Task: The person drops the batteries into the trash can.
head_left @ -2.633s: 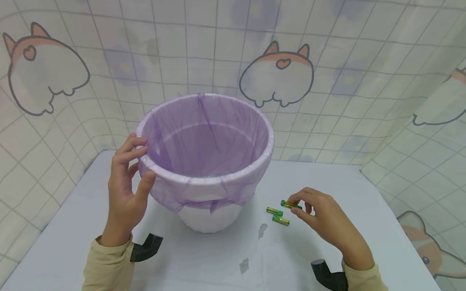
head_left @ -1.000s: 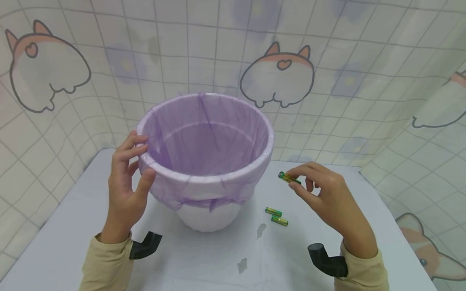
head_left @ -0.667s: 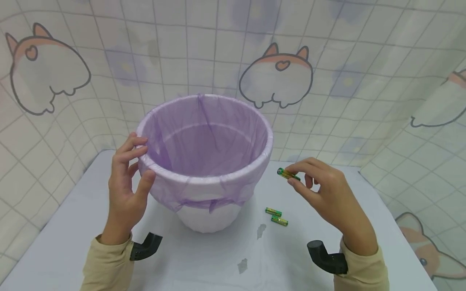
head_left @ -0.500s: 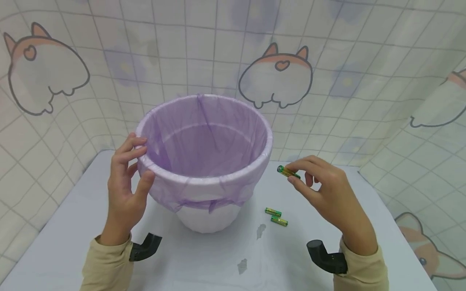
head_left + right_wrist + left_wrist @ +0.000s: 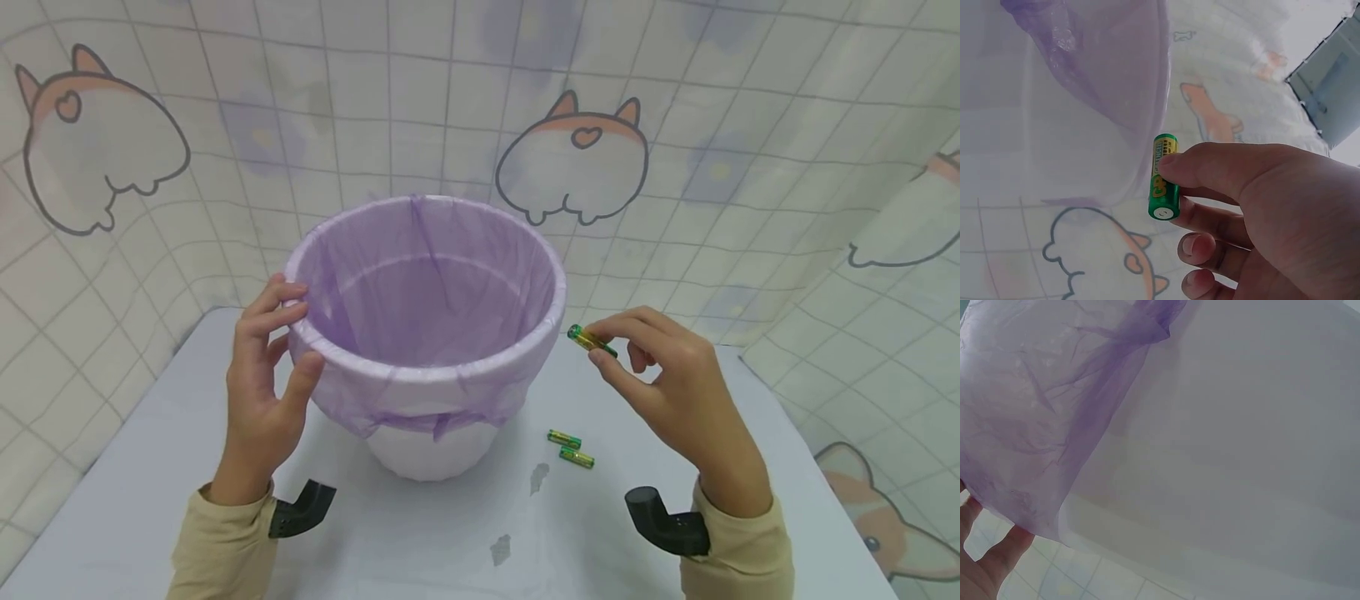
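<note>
A white trash can (image 5: 433, 455) lined with a purple trash bag (image 5: 352, 398) stands on the table, the bag folded over its rim. My left hand (image 5: 258, 392) holds the can's left rim, fingertips over the edge and thumb at the front. In the left wrist view, fingers (image 5: 1007, 553) meet the bag's edge. My right hand (image 5: 667, 375) pinches a green and yellow battery (image 5: 592, 341) between thumb and fingers, in the air just right of the rim. The right wrist view shows this battery (image 5: 1164, 178) tilted beside the can. Two similar batteries, one (image 5: 564, 438) behind the other (image 5: 577, 457), lie below.
The white-covered table (image 5: 420, 550) has two grey patches (image 5: 501, 550) near the front. A tile-patterned curtain (image 5: 420, 100) with cartoon dogs surrounds the back and sides. Black wrist mounts (image 5: 667, 525) stick out from both sleeves.
My right hand has picked up one battery from beside the other two and raised it up toward the can's right rim. My left hand stays at the left rim.
</note>
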`<state>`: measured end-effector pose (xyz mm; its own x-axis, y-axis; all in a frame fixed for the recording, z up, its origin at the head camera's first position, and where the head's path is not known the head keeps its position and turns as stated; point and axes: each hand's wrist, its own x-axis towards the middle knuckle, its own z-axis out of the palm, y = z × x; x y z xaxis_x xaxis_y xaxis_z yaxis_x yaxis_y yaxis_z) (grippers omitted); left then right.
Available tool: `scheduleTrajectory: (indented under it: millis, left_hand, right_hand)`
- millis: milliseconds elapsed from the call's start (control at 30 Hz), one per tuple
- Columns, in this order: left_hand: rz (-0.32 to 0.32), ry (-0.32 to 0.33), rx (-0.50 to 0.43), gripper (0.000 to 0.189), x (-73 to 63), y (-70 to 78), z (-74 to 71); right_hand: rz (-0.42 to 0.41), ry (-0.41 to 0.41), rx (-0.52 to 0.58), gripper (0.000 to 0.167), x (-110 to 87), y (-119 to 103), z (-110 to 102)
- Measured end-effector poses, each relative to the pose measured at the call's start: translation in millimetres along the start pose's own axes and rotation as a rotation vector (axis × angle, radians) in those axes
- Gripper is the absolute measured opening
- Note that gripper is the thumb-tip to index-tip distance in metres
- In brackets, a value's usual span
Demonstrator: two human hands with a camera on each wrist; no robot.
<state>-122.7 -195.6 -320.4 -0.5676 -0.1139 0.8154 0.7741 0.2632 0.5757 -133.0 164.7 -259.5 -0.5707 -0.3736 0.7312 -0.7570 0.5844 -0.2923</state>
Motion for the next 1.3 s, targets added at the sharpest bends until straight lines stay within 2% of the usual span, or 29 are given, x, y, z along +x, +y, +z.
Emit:
scheduleTrajectory:
  millis: [1300]
  left_hand:
    - [-0.005,-0.005,0.008,0.044,1.0,0.5,-0.2]
  right_hand:
    - [-0.035,0.042,0.005,0.022,26.5,-12.9,4.8]
